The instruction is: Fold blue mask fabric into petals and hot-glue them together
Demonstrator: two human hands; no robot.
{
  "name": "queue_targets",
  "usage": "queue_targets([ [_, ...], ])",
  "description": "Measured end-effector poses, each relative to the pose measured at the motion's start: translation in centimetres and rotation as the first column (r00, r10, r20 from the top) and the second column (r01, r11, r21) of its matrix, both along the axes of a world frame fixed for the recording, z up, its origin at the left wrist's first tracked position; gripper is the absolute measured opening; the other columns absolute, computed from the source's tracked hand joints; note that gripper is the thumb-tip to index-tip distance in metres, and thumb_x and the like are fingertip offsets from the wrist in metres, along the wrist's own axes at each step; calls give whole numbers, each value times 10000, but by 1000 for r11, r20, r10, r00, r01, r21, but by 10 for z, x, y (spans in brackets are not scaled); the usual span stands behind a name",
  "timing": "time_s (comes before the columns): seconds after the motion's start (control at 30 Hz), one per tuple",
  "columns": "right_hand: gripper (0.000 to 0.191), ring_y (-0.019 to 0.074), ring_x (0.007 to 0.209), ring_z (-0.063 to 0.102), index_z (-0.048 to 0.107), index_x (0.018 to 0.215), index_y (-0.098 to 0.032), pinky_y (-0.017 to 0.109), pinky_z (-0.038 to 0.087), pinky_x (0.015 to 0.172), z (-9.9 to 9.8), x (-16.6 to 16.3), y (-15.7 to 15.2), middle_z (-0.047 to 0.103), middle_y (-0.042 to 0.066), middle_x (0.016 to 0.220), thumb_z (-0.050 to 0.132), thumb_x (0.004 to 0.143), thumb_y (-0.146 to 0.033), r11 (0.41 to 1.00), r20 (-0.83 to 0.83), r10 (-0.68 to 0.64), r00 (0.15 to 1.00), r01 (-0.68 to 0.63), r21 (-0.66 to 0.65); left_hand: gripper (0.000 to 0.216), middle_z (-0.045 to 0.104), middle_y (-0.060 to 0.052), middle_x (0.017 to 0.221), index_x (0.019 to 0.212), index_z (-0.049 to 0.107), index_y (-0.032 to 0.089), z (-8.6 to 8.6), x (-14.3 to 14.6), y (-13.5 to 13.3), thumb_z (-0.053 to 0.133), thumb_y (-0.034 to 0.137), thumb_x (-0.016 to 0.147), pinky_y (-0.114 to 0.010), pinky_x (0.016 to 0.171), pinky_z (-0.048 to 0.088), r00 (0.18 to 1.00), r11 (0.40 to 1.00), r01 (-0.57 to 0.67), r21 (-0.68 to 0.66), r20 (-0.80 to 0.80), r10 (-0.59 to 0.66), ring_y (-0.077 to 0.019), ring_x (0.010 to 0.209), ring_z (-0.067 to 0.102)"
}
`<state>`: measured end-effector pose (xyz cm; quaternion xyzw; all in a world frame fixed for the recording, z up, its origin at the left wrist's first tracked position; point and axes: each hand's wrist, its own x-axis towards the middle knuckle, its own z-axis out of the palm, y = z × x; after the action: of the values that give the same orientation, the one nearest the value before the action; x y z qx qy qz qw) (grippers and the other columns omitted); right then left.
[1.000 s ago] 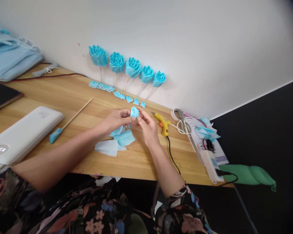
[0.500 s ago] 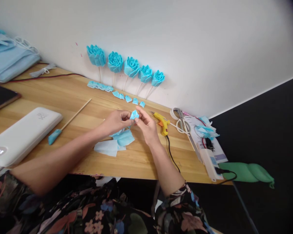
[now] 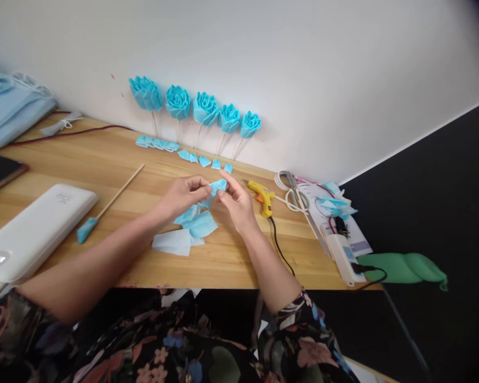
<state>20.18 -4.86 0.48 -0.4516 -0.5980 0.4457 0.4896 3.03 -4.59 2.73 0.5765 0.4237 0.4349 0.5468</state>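
Both my hands meet above the middle of the wooden table (image 3: 104, 159), pinching one small folded blue petal (image 3: 216, 186). My left hand (image 3: 182, 196) grips its left side with fingertips together. My right hand (image 3: 234, 201) pinches its right side, index finger stretched over it. Beneath my hands lie loose pale blue fabric pieces (image 3: 186, 231). A wooden stick with a blue wrapped tip (image 3: 104, 207) lies to the left. Several finished blue fabric roses (image 3: 191, 106) on sticks lean against the wall behind, with a row of small folded petals (image 3: 181, 151) at their foot.
A yellow glue gun (image 3: 261, 196) with a black cord lies just right of my right hand. Scissors (image 3: 293, 194), scraps and a power strip (image 3: 341, 250) sit at the right end. A white power bank (image 3: 32, 231), a dark phone (image 3: 0, 170) and stacked blue masks (image 3: 8, 106) are on the left.
The blue petal has tipped from upright to lying sideways between my fingertips. My hands stayed close together over the same spot. The camera view shifted slightly rightward.
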Motion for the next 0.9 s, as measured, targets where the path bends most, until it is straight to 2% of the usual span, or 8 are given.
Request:
queue_targets([
  [0.13, 539, 157, 793, 531, 580, 1341, -317, 316, 499, 738, -2, 0, 1, 632, 11, 925, 656, 808, -344, 1000, -26, -10, 1000, 10, -6, 223, 604, -3, 664, 679, 603, 171, 2, 0, 0, 644, 386, 718, -247, 588, 406, 1000, 1000, 16, -18, 13, -16, -117, 607, 512],
  [0.27, 542, 151, 776, 519, 580, 1342, -305, 313, 489, 745, -4, 0, 1, 610, 2, 878, 658, 808, -352, 1000, -29, 5, 1000, -6, -22, 204, 572, 20, 643, 719, 607, 165, -2, 1, 2, 683, 346, 661, -234, 565, 378, 999, 998, 1, -57, 38, 1, -103, 586, 488],
  [0.53, 515, 137, 717, 514, 607, 1307, -299, 306, 466, 732, -1, -2, -1, 560, -20, 790, 655, 796, -334, 997, -63, 38, 997, -42, -61, 229, 516, 34, 602, 672, 585, 168, -3, -2, 4, 690, 368, 634, -229, 531, 324, 998, 995, 18, -98, 56, -12, -92, 549, 426],
  [0.67, 479, 160, 780, 553, 601, 1314, -306, 338, 494, 786, 1, 1, -1, 637, 8, 880, 608, 840, -378, 996, -38, 61, 997, -63, -58, 217, 467, 48, 560, 632, 560, 177, -2, -4, 6, 674, 362, 647, -232, 506, 300, 999, 995, 0, -101, 48, 5, -85, 514, 379],
  [0.77, 472, 168, 855, 586, 594, 1324, -301, 342, 511, 817, 2, 3, -1, 668, 24, 980, 579, 870, -432, 997, -61, 55, 997, -58, -56, 215, 488, 44, 576, 647, 570, 176, -2, -6, 8, 692, 353, 647, -229, 511, 316, 999, 994, -21, -108, 45, 26, -86, 525, 396],
  [0.9, 555, 164, 876, 600, 559, 1358, -306, 332, 515, 833, 1, 2, 0, 673, 21, 991, 653, 830, -446, 997, -45, 55, 997, -58, -50, 244, 502, 39, 597, 676, 583, 173, -2, -5, 6, 714, 379, 658, -228, 510, 326, 999, 995, -8, -103, 35, 11, -88, 527, 404],
])
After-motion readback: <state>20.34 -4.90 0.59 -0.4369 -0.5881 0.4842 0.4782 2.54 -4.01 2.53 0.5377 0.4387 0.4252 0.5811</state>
